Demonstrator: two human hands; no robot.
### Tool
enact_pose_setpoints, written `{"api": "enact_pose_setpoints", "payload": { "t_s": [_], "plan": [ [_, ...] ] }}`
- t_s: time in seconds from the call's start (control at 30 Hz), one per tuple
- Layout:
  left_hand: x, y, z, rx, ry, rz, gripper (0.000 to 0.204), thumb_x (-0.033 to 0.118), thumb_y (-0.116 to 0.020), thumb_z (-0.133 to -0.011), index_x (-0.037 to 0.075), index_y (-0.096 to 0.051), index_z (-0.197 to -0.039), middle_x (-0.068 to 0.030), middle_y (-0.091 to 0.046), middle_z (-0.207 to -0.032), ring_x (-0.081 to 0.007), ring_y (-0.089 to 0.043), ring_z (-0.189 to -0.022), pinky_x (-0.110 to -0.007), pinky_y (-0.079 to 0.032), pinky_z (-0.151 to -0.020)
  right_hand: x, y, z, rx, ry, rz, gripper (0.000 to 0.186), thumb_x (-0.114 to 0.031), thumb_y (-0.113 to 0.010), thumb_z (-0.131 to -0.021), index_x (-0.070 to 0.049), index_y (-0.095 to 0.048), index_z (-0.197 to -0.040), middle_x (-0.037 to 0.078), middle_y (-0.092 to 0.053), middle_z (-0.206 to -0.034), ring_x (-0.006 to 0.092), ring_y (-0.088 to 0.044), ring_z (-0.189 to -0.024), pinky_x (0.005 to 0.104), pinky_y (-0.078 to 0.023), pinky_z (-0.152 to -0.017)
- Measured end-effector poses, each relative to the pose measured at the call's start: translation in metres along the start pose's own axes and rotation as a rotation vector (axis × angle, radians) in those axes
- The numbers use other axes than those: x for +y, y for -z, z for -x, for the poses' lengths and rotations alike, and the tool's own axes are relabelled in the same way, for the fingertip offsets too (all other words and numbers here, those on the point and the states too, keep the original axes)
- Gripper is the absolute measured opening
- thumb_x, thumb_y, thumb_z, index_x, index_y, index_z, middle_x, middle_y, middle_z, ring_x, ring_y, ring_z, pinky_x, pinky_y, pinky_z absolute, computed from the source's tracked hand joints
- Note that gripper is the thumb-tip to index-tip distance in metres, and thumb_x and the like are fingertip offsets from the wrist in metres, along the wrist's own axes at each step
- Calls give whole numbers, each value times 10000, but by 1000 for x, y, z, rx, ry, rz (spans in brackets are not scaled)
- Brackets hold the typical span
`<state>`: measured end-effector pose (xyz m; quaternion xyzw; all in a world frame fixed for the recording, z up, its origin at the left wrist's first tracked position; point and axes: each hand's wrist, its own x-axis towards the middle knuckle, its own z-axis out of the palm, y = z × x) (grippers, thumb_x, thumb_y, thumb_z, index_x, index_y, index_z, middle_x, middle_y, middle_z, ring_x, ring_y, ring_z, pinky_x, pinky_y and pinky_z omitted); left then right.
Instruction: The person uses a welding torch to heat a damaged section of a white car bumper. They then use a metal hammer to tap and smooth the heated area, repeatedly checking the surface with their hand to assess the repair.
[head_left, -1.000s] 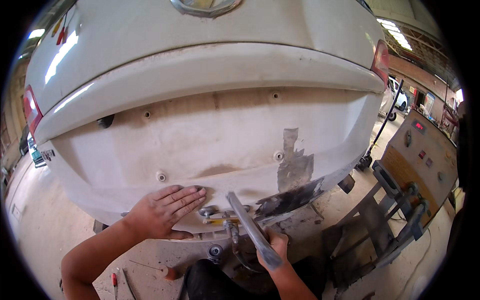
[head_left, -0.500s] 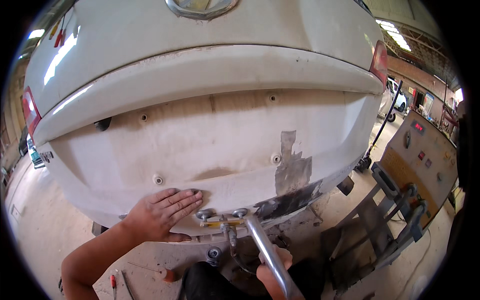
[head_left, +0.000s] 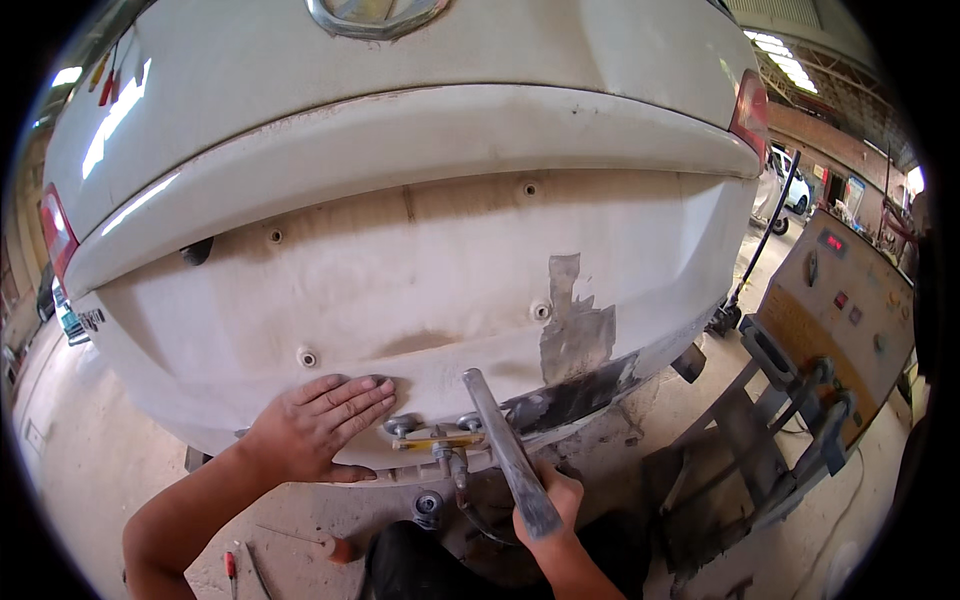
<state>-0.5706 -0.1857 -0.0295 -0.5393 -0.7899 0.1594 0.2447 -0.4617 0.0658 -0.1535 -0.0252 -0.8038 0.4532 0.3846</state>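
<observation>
My left hand (head_left: 325, 425) lies flat against the lower part of the white car rear panel (head_left: 420, 290), fingers stretched out. My right hand (head_left: 557, 500) grips a long, flat grey metal bar (head_left: 505, 445), which slants up and left, its far end in front of the panel. Between my hands, a fitting with a yellow crossbar (head_left: 435, 442) and two round pads sits at the panel's lower edge, a dark cable running down from it. To the right, the panel has a bare grey patch (head_left: 578, 335) and a dark strip (head_left: 575, 397) below it.
A cart-mounted control box (head_left: 840, 300) with a red display stands at right. Below the car, a round metal piece (head_left: 428, 508), an orange-brown object (head_left: 338, 550) and a red-handled screwdriver (head_left: 231, 567) are on the floor. Red tail lights (head_left: 752, 112) flank the tailgate.
My right hand has raised the metal bar and turned it, so its end now stands over the fitting's right pad. My left hand stays flat on the panel. The view has shifted slightly.
</observation>
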Motion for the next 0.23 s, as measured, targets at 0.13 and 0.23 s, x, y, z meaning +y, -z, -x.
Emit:
{"api": "enact_pose_setpoints", "payload": {
  "t_s": [0.13,0.23],
  "plan": [
    [0,-8,2,61,-24,-37,829,638,-588,-739,28,-502,-1295,-83,-515,-1336,-217,-498,-1208,-380,-361,-1017,14,-5,6,61,153,-213,174,-120,-638,-748,-6,-521,-687,199,-504,-575,389,-552,-553,370,-430,-485],
    [-1,-5,0,48,-42,-62,831,636,-577,-755,22,-489,-1309,-99,-504,-1348,-222,-491,-1221,-377,-345,-1032,42,-16,-2,-71,-111,-94,96,-111,-683,-711,-54,-605,-719,189,-623,-680,323,-658,-616,363,-480,-537]
  ]
}}
